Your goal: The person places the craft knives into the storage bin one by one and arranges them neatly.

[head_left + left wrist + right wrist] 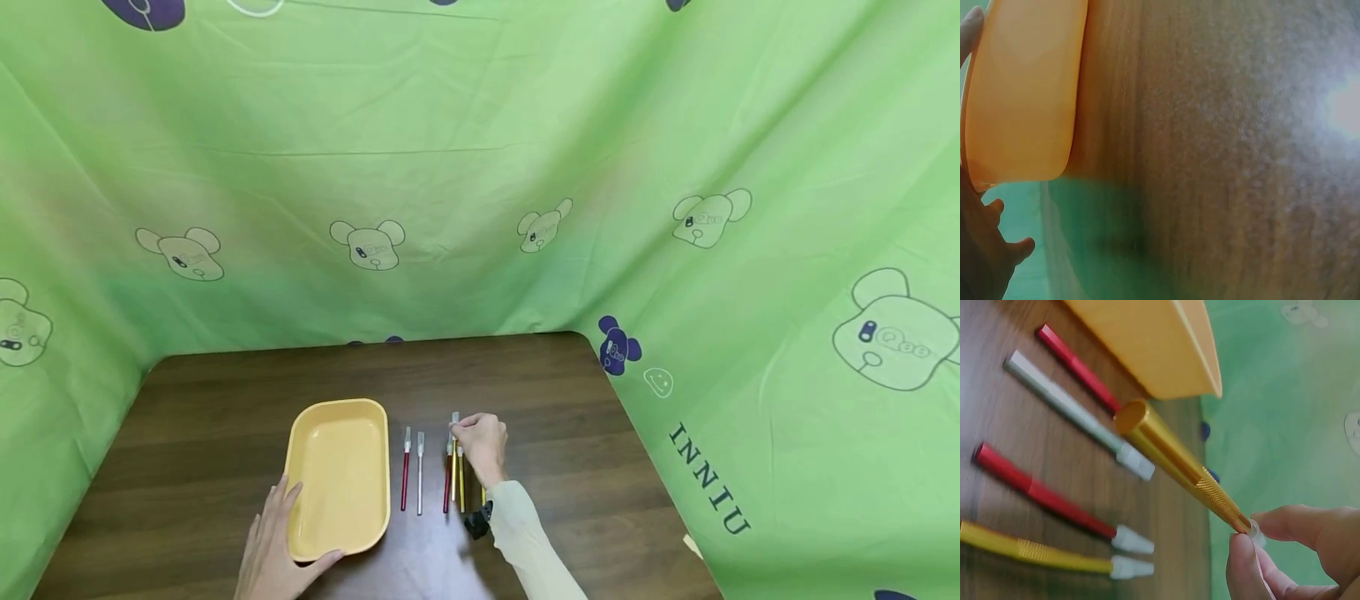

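My right hand (483, 446) pinches a gold craft knife (1179, 465) by its clear cap between thumb and fingertips, and the knife's butt end faces the right wrist camera. Beneath and beside that hand lie more capped craft knives: a red one (447, 483), a gold one (462, 487) and another gold one (483, 497) partly hidden by the wrist. Closer to the tray are a red craft knife (404, 482) and a silver craft knife (420, 483). My left hand (273, 546) rests with spread fingers against the near left corner of the yellow tray (381, 417).
The brown wooden table (585, 467) carries everything. Green printed cloth (465, 167) hangs round its back and sides. At the right edge a small pale object (692, 546) shows. A black strap device (477, 522) sits on my right wrist.
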Motion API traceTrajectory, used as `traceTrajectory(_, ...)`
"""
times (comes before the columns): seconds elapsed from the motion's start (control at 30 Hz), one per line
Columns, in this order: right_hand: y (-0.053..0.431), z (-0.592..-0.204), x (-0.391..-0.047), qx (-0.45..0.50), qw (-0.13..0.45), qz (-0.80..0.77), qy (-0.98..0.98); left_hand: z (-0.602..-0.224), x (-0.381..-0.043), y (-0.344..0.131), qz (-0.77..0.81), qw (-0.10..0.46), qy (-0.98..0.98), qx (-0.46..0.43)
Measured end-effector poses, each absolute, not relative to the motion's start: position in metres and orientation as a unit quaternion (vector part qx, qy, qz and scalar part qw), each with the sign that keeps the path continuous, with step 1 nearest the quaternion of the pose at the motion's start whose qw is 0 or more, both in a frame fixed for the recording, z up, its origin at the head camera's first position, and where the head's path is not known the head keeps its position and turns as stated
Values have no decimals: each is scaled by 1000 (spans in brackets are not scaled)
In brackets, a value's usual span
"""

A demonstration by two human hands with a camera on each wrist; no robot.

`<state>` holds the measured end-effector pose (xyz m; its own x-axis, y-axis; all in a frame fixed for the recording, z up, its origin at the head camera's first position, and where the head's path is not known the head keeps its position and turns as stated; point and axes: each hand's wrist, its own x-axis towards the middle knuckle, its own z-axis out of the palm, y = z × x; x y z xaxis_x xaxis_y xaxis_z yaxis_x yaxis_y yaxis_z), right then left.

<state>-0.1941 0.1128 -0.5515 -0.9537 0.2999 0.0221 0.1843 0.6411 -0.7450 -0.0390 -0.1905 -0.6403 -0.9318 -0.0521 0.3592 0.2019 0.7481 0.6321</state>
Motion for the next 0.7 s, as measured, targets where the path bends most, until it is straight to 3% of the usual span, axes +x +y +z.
traceTrajectory(0.7,37,-534,-186,-82,32,451,-888,-640,-42,-189,-366,219,-902,-60)
